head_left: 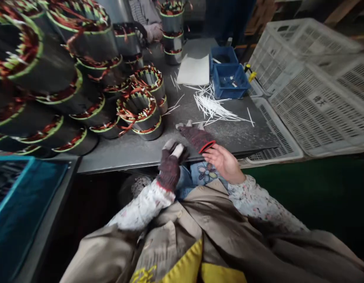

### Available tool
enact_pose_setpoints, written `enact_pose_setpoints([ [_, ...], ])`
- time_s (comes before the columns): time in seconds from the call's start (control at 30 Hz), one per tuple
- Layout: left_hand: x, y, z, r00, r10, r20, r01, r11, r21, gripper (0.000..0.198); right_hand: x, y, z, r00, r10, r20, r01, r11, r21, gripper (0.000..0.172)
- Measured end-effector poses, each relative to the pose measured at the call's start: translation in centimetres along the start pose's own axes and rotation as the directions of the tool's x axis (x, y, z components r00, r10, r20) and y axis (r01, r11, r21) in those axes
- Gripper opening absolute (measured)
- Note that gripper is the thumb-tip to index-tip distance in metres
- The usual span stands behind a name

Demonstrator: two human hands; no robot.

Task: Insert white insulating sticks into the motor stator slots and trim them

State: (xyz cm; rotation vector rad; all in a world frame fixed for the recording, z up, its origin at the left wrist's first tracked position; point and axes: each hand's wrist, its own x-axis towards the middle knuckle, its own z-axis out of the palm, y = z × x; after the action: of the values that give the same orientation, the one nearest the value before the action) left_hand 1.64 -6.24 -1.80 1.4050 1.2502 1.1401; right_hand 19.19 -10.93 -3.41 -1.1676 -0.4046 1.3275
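Observation:
My left hand (170, 167) wears a dark maroon knitted glove with pale fingertips. It rests at the table's front edge with its fingers curled in. Whether anything is inside them is hidden. My right hand (224, 163) is bare, its fingers stretched out toward the red-rimmed cuff of a second work glove (197, 137). The fingertips are at the cuff opening and seem to touch it. That glove lies on the dark tabletop (229, 139), its fingers pointing away to the left. Beyond it is a loose pile of thin white sticks (214, 106).
Stacked motor stators (140, 110) with copper windings crowd the left. Small blue bins (231, 82) and a white pad (193, 70) are at the back. Grey plastic crates (320, 102) stand right, a teal bin (19, 212) left. Another person's hand (154, 32) is across the table.

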Motion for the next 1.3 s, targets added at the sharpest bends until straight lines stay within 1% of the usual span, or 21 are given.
enact_pose_setpoints([
  [0.03,-1.0,-0.5,-0.9,0.997,-0.012,-0.075,0.013,1.0,0.014,0.045,-0.4,0.4,-0.5,1.0,0.015,-0.012,-0.015,1.0,-0.013,0.047],
  [0.1,-2.1,-0.4,-2.4,0.983,0.123,-0.139,-0.108,0.988,0.111,0.054,-0.6,1.0,-0.8,0.999,0.0,-0.037,-0.003,0.998,-0.065,0.054],
  [0.13,-2.2,0.1,-2.7,0.965,0.247,-0.088,-0.227,0.955,0.19,0.055,-0.5,1.0,-0.6,0.999,-0.019,-0.045,0.014,0.995,-0.103,0.057],
  [0.2,-1.3,1.4,-2.3,0.881,0.455,0.126,-0.47,0.821,0.323,0.054,0.4,0.8,0.3,0.997,-0.073,-0.026,0.067,0.977,-0.203,0.055],
  [0.27,0.5,2.8,-1.2,0.804,0.505,0.313,-0.594,0.678,0.432,0.057,1.6,0.1,1.2,0.978,-0.21,0.021,0.204,0.92,-0.334,0.039],
  [0.33,2.4,3.6,-0.3,0.807,0.44,0.395,-0.591,0.59,0.55,0.061,2.6,-1.1,1.9,0.893,-0.437,0.105,0.426,0.751,-0.505,0.024],
  [0.37,3.2,3.7,0.0,0.823,0.386,0.417,-0.568,0.565,0.598,0.057,2.9,-1.8,2.0,0.826,-0.535,0.178,0.525,0.615,-0.589,0.021],
  [0.43,4.2,3.6,0.0,0.854,0.276,0.442,-0.517,0.551,0.655,0.043,3.0,-3.1,2.0,0.703,-0.618,0.35,0.637,0.331,-0.696,0.02],
  [0.5,4.6,3.0,-0.3,0.875,0.205,0.438,-0.465,0.604,0.647,0.03,2.4,-4.0,1.8,0.623,-0.635,0.457,0.675,0.14,-0.724,0.02],
  [0.6,4.2,2.0,-0.2,0.909,0.178,0.376,-0.372,0.752,0.544,0.021,0.8,-3.7,2.1,0.521,-0.66,0.541,0.723,0.003,-0.691,0.019],
  [0.63,4.0,1.7,0.0,0.92,0.185,0.347,-0.35,0.786,0.51,0.019,0.4,-3.2,2.3,0.518,-0.638,0.57,0.726,-0.025,-0.687,0.021],
  [0.67,3.8,1.5,0.3,0.93,0.203,0.306,-0.334,0.813,0.477,0.018,0.0,-2.7,2.5,0.551,-0.591,0.59,0.707,-0.045,-0.706,0.024],
  [0.73,3.4,1.5,1.2,0.943,0.247,0.222,-0.321,0.85,0.417,0.016,-0.1,-1.7,3.0,0.686,-0.461,0.563,0.606,-0.065,-0.793,0.029],
  [0.77,3.1,1.5,1.6,0.946,0.269,0.184,-0.32,0.87,0.376,0.016,0.2,-1.4,3.1,0.759,-0.397,0.516,0.545,-0.045,-0.837,0.028],
  [0.83,2.6,1.8,2.3,0.937,0.309,0.162,-0.344,0.896,0.28,0.016,1.4,-1.5,3.1,0.862,-0.282,0.422,0.476,0.16,-0.865,0.019],
  [0.9,2.1,2.1,2.8,0.918,0.345,0.197,-0.383,0.899,0.213,0.018,3.1,-2.6,2.7,0.897,-0.204,0.393,0.442,0.451,-0.775,0.012],
  [0.97,2.0,2.1,3.1,0.89,0.378,0.256,-0.427,0.887,0.176,0.022,4.7,-4.2,2.4,0.911,-0.154,0.383,0.366,0.73,-0.576,0.018],
  [1.03,2.1,1.9,3.4,0.869,0.388,0.308,-0.451,0.876,0.17,0.024,5.9,-5.8,2.3,0.922,-0.118,0.368,0.25,0.908,-0.335,0.032],
  [1.13,2.4,1.4,4.0,0.867,0.358,0.346,-0.43,0.889,0.157,0.022,6.5,-7.0,3.2,0.942,-0.127,0.31,0.161,0.983,-0.085,0.058],
  [1.23,3.1,1.1,4.1,0.88,0.321,0.349,-0.396,0.902,0.17,0.023,6.1,-6.6,4.8,0.945,-0.237,0.225,0.256,0.965,-0.057,0.082],
  [1.3,4.0,1.3,3.7,0.887,0.312,0.341,-0.42,0.853,0.311,0.037,5.5,-5.9,6.1,0.936,-0.272,0.224,0.291,0.955,-0.053,0.087],
])
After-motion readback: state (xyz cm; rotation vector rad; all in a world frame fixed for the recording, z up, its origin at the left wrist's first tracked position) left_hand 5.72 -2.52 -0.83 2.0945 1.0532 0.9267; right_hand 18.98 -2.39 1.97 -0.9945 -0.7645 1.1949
